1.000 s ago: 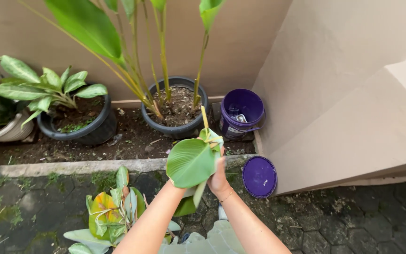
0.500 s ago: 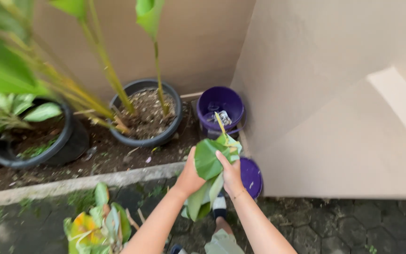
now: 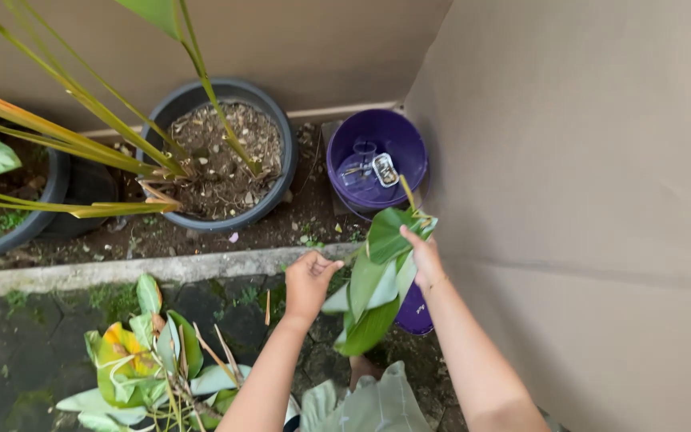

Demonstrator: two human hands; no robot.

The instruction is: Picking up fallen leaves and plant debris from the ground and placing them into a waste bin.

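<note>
Outdoors, seen from above, a person's two bare arms reach forward over a paved garden path. Taking the purple bucket [image 3: 377,160] against the beige wall as the landmark: the right hand [image 3: 424,258] hovers just in front of the bucket's near rim, its grip pinched shut around the stem end of a bunch of large green leaves [image 3: 373,280]. These leaves hang down from that hand toward the person, just in front of the bucket, partly covering a purple lid [image 3: 416,314] on the ground. To the left of the leaves, the left hand [image 3: 308,280] is loosely curled, fingers bent inward, holding nothing, and apart from the leaves. Small clear items lie inside the bucket. Left of the bucket stands a dark round pot [image 3: 219,156] of soil with tall stems, behind a concrete kerb [image 3: 121,272]. Farther left and nearer the person, a heap of cut leaves [image 3: 141,364] lies on the paving.
</note>
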